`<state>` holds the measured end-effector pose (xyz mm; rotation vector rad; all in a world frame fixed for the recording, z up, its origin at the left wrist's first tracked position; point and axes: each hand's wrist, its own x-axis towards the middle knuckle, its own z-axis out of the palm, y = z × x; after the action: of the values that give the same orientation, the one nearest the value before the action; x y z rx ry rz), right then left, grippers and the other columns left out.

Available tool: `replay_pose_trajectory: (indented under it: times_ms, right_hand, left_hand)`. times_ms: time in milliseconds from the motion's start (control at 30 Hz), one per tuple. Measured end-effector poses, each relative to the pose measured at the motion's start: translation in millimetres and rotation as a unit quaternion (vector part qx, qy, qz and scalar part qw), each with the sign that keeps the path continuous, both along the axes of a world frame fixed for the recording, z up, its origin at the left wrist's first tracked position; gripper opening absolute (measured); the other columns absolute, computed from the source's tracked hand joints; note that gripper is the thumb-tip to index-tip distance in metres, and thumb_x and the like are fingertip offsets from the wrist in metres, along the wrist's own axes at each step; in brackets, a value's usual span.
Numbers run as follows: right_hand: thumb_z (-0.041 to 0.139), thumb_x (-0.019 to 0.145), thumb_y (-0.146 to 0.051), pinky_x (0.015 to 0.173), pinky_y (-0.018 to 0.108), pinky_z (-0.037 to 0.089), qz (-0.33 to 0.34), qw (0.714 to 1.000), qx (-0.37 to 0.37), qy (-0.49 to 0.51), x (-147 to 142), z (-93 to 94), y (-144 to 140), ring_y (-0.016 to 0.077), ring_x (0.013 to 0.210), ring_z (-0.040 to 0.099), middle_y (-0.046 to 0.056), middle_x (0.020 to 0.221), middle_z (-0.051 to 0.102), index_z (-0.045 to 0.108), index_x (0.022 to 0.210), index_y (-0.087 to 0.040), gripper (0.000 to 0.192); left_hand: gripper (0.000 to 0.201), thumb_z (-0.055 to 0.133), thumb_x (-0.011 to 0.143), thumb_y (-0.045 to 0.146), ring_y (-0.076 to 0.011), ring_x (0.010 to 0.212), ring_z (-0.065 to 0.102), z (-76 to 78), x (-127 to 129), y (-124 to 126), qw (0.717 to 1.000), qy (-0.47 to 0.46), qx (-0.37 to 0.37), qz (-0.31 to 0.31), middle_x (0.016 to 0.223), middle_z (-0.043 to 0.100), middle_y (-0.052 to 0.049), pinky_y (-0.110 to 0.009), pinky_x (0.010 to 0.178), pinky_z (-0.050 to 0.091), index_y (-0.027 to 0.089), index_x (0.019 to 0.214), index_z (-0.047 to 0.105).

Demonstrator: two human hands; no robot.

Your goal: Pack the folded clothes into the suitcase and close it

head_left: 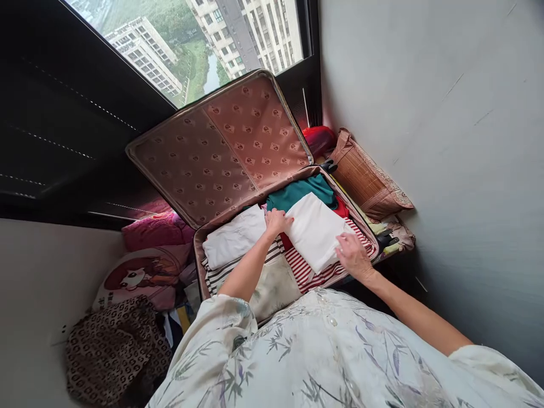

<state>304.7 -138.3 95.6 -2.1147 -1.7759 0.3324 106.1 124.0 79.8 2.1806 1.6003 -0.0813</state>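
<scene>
An open suitcase (199, 249) lies before me, its patterned brown lid (221, 147) leaning back against the window. A folded white garment (314, 229) rests on top of the packed clothes. My left hand (277, 222) grips its left edge and my right hand (352, 256) holds its near right corner. Another folded white piece (233, 237) lies to the left. Under them are a red-and-white striped cloth (304, 272), a teal garment (297, 191) and something red.
A woven brown pillow (365, 178) and a red item (318, 139) sit right of the suitcase against the grey wall. Pink bedding (155, 231), a cartoon-print cushion (140, 277) and a leopard-print cloth (114, 345) lie at the left. A window (191, 45) is behind.
</scene>
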Motion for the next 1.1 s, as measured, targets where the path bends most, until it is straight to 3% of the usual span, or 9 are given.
replay_pose_trajectory:
  times_ms: [100,233,367,500,700,867,967,1033,1100]
  right_hand:
    - [0.058,0.096,-0.038,0.107,0.044,0.041,0.068,0.996,-0.05,0.007,-41.1,-4.2,1.1,0.0323,0.122,0.05,0.019,0.137,0.059,0.056,0.144,-0.012,0.054]
    - [0.066,0.091,-0.045,0.104,0.05,0.041,0.069,0.992,-0.106,-0.022,-80.0,-11.5,8.8,0.0369,0.124,0.048,0.023,0.154,0.047,0.04,0.158,-0.011,0.079]
    - [0.059,0.092,-0.024,0.103,0.043,0.042,0.033,0.991,-0.123,-0.029,-86.1,-13.0,11.2,0.033,0.123,0.052,0.021,0.149,0.053,0.044,0.155,-0.011,0.066]
    - [0.048,0.091,-0.01,0.095,0.035,0.045,0.026,0.992,-0.121,0.007,-60.2,-0.5,-0.3,0.0257,0.107,0.061,0.013,0.115,0.072,0.066,0.131,-0.016,0.045]
    - [0.049,0.086,-0.014,0.082,0.03,0.047,-0.019,0.998,0.036,0.04,19.2,53.1,12.1,0.0219,0.09,0.065,0.009,0.098,0.075,0.074,0.101,-0.018,0.03]
    - [0.054,0.082,-0.02,0.066,0.028,0.041,-0.013,0.995,0.093,0.016,72.6,106.4,90.2,0.0183,0.074,0.06,0.006,0.082,0.071,0.072,0.087,-0.019,0.019]
    - [0.053,0.085,-0.021,0.071,0.029,0.041,0.019,0.987,0.157,-0.005,86.5,133.0,132.2,0.0186,0.077,0.058,0.006,0.085,0.071,0.072,0.09,-0.017,0.02]
    - [0.052,0.088,-0.021,0.08,0.032,0.042,0.039,0.98,0.191,-0.035,89.4,142.1,146.3,0.0212,0.086,0.058,0.008,0.09,0.071,0.072,0.094,-0.017,0.022]
    - [0.051,0.091,-0.021,0.087,0.036,0.039,0.055,0.975,0.204,-0.063,88.8,138.5,147.9,0.0237,0.094,0.057,0.008,0.094,0.071,0.073,0.098,-0.017,0.023]
  left_hand:
    - [0.02,0.074,0.083,0.034,-0.0345,0.103,0.063,9.8,6.3,3.5,0.999,-0.019,-0.043,-0.013,0.09,0.066,-0.013,-0.039,0.09,0.047,0.019,0.077,0.063]
    - [0.013,0.071,0.084,0.026,-0.0261,0.088,0.063,19.5,12.2,1.0,0.997,-0.045,-0.055,-0.013,0.086,0.067,-0.008,-0.032,0.08,0.047,0.018,0.09,0.064]
    - [0.037,0.068,0.08,0.018,-0.0183,0.076,0.061,35.5,18.4,-9.7,0.972,-0.194,-0.125,0.033,0.084,0.066,-0.001,-0.026,0.071,0.047,0.019,0.117,0.064]
    - [0.051,0.065,0.08,0.018,-0.0122,0.06,0.056,64.9,17.7,-23.4,0.883,-0.36,-0.296,0.056,0.077,0.065,0.001,-0.024,0.06,0.046,0.018,0.131,0.064]
    - [0.032,0.076,0.076,0.022,-0.0061,0.054,0.048,99.0,1.3,-31.3,0.782,-0.445,-0.419,0.119,0.083,0.067,-0.005,-0.019,0.048,0.037,0.013,0.107,0.076]
    - [0.027,0.077,0.08,0.021,-0.0043,0.051,0.045,128.8,12.5,-12.6,0.765,-0.498,-0.374,0.162,0.072,0.058,-0.003,-0.017,0.045,0.039,0.01,0.105,0.075]
    - [0.033,0.074,0.085,0.025,-0.0049,0.056,0.051,155.5,14.4,2.9,0.756,-0.564,-0.294,0.155,0.081,0.062,-0.004,-0.016,0.048,0.044,0.012,0.115,0.072]
    - [0.039,0.073,0.087,0.032,-0.0066,0.061,0.056,164.6,10.4,5.5,0.751,-0.599,-0.238,0.146,0.09,0.066,-0.005,-0.016,0.051,0.046,0.014,0.122,0.069]
    - [0.047,0.074,0.086,0.039,-0.009,0.065,0.061,158.2,5.6,-2.8,0.753,-0.608,-0.202,0.147,0.095,0.068,-0.006,-0.018,0.053,0.049,0.014,0.126,0.068]
